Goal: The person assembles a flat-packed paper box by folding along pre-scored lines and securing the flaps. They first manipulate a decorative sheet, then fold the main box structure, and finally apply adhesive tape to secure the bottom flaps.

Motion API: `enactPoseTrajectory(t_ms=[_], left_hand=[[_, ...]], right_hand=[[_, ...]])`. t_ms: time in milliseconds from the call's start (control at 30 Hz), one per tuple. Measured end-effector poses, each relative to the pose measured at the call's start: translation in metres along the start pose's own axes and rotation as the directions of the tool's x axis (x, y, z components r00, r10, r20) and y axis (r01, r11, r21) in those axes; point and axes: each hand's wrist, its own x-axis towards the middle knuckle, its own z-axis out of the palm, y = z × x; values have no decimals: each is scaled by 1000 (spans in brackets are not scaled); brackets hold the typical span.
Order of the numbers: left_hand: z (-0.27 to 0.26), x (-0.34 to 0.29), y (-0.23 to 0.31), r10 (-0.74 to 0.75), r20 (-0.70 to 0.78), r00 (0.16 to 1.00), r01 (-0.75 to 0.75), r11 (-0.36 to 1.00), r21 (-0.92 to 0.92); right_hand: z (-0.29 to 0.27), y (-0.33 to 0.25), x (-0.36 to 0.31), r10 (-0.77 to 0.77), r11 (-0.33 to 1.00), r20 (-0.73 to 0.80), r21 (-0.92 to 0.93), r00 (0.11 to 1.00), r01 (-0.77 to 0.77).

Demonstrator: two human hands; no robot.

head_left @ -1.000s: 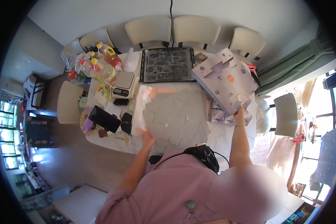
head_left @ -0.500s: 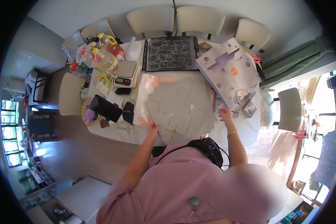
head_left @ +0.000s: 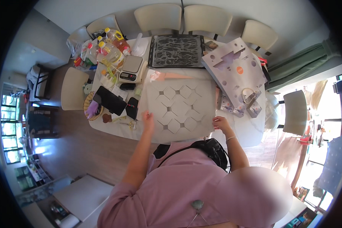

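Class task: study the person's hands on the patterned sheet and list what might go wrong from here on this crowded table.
1. The patterned sheet overhangs the near table edge, so it might slide off if the left hand or right hand lets go.
2. Shifting it left may knock the dark phone or kitchen scale beside it.

Bright daylight floods in from the windows (head_left: 11,125) at both sides, glaring at right; the fisheye bends edges, and the rim falls black

Clutter (head_left: 114,79) crowds left; sheet (head_left: 178,104) centre open.
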Motion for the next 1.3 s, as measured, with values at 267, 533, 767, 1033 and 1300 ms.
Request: enactPoseTrajectory(t_ms=[267, 533, 767, 1033, 1300], left_hand=[[-2, -25, 174, 634, 137, 761, -631, 675, 383], [-7, -22, 185, 632, 181, 753, -655, 746, 119], [-4, -7, 132, 308, 164, 937, -270, 938, -218], [18, 25, 95, 197, 237, 952, -145, 965, -221], [63, 2, 141, -160, 534, 830, 228, 972, -62]], right_hand=[[12, -3, 4, -27, 995, -46, -98, 999, 22], [12, -14, 25, -250, 960, -102, 101, 963, 260], [20, -78, -18, -298, 891, 104, 388, 949, 237], [0, -85, -9, -342, 841, -20, 439, 940, 316], [-65, -101, 33, -325, 614, -386, 608, 863, 503]])
